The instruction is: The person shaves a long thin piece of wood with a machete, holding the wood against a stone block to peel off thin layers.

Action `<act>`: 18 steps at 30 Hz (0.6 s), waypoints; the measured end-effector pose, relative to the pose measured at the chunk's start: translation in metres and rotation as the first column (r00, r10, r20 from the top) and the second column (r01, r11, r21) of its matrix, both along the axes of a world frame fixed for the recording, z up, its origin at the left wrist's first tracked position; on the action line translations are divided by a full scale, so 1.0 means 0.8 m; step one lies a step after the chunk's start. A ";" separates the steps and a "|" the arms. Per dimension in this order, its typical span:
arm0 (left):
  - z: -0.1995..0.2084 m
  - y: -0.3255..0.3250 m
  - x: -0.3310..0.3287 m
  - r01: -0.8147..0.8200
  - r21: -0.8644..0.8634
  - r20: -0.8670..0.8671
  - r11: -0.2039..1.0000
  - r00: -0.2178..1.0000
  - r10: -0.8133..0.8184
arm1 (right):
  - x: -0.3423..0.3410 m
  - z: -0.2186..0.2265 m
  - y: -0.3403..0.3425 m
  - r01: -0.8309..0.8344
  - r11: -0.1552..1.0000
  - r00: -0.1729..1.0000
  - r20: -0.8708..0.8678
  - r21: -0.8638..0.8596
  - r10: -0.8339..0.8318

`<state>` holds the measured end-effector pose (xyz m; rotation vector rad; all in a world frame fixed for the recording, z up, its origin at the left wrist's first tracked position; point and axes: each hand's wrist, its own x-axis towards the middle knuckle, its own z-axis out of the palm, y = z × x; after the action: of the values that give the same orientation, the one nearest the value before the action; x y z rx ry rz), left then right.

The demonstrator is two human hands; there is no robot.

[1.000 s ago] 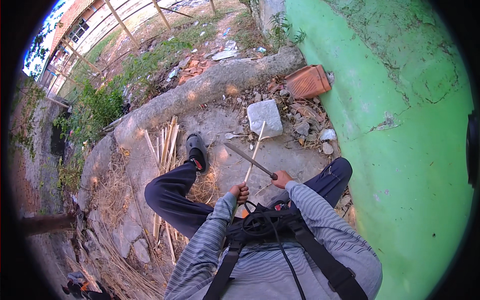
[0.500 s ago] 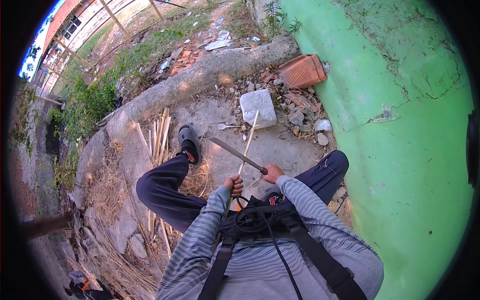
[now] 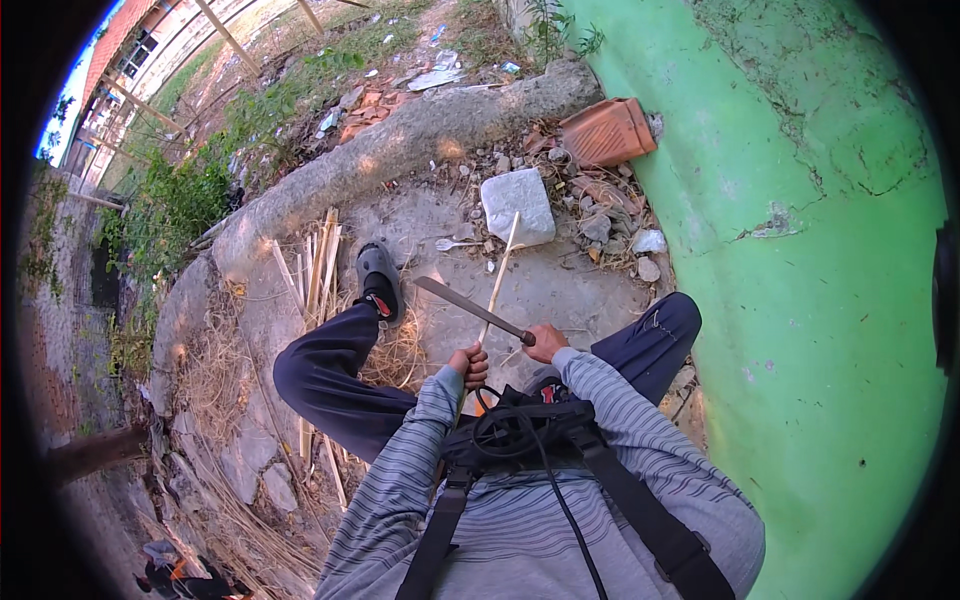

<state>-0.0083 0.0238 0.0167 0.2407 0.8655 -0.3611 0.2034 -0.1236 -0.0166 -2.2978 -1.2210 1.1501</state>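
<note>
My left hand (image 3: 469,367) is closed around a thin pale strip that looks like split bamboo (image 3: 501,270). The strip slants forward and up from my fist, its far end at a white block (image 3: 517,207) on the ground. In my right hand (image 3: 545,343) is the dark handle of a long-bladed knife (image 3: 468,308). Its blade points forward and left and crosses the strip a little beyond my left fist. I cannot tell whether blade and strip touch. The strip's near end is hidden by my hand and body.
Several split strips (image 3: 318,265) lie by my left shoe (image 3: 378,280), with fine shavings (image 3: 397,355) beside it. A concrete kerb (image 3: 400,140) curves ahead. Rubble (image 3: 595,225) and an orange hollow brick (image 3: 606,132) sit against the green wall (image 3: 800,330) on my right.
Both hands keep their grip in nearly the same place. The knife's tip sits very slightly farther left, and my right knee has shifted a little. The strip has barely moved.
</note>
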 end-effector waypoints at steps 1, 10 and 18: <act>-0.002 -0.001 0.000 -0.002 0.004 -0.010 1.000 1.000 0.002 | 0.002 -0.002 0.001 0.016 1.000 1.000 0.007 -0.004 -0.016; -0.006 0.008 0.000 0.047 0.054 0.016 0.997 0.999 -0.048 | 0.022 -0.001 0.021 0.103 0.994 0.991 0.081 0.026 -0.105; 0.006 -0.003 0.004 0.018 0.056 0.008 0.998 1.000 -0.019 | 0.040 -0.008 0.030 0.165 0.985 0.980 0.119 -0.044 -0.159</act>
<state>-0.0048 0.0216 0.0216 0.3018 0.8659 -0.3534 0.2354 -0.0993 -0.0228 -2.4827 -1.0287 1.0173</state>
